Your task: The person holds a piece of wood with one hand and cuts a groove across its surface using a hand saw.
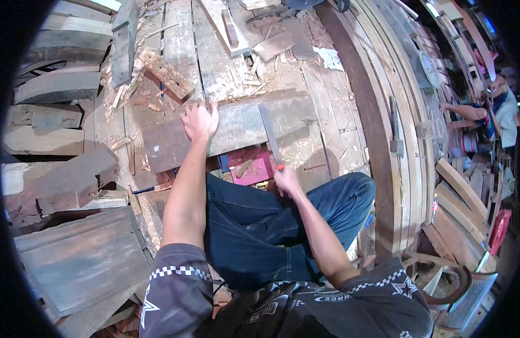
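A long weathered wooden board (237,124) lies crosswise in front of my crossed legs. My left hand (199,121) holds its left half, with the fingertips bent at the far edge. In my closed right hand (287,181) is a tool with a long, straight, flat grey blade (269,129) and orange-red at the handle. The blade reaches away from me over the right half of the board; whether it is a saw or a file I cannot tell. Beneath the near edge of the board, by my lap, sits a pink box-like thing (251,173) with a wood scrap in it.
A wood block with holes (167,73) lies beyond my left hand among shavings. A long thick beam (378,141) runs along my right, with a chisel-like tool (395,127) on it. Stacked timbers (57,87) line the left. Another person (499,112) is at the far right.
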`<state>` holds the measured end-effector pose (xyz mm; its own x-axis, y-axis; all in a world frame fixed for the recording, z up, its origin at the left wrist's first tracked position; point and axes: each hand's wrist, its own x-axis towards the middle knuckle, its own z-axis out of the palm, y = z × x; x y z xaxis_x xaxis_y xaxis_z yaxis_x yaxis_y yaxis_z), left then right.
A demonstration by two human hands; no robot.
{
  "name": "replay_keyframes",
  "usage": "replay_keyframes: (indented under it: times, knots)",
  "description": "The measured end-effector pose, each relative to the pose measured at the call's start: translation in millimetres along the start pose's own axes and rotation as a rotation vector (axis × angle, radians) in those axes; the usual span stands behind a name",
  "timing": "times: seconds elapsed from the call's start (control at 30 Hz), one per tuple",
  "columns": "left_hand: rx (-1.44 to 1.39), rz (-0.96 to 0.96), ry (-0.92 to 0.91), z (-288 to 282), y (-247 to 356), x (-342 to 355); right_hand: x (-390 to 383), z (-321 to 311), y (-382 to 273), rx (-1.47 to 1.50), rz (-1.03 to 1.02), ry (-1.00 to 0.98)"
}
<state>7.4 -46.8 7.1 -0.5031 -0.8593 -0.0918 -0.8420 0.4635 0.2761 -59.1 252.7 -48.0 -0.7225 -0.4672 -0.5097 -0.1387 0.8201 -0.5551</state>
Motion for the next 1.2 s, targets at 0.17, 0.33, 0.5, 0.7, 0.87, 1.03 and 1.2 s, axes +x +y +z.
replay_keyframes:
  times: [0.17,0.33,0.5,0.7,0.87,1.03,1.2]
  knots:
    - [0.036,-0.025,0.058,6,-19,-1,-8,-24,-68,0.024,0.196,-0.148]
    - [0.026,-0.038,0.012,3,-12,2,21,-39,-88,0.114,0.167,-0.196]
    - [0.026,-0.031,0.039,0,-17,-1,-17,-23,-66,0.107,0.221,-0.213]
    - [0.019,-0.022,0.046,3,-15,-2,2,-28,-72,0.137,0.244,-0.243]
    - [0.018,-0.007,0.036,-2,-8,-1,25,-31,-76,0.181,0.214,-0.294]
    - [0.023,-0.005,0.055,5,-18,-4,-9,-15,-51,0.213,0.230,-0.239]
    - [0.016,0.001,0.092,3,-14,0,-19,-23,-45,0.549,0.200,-0.408]
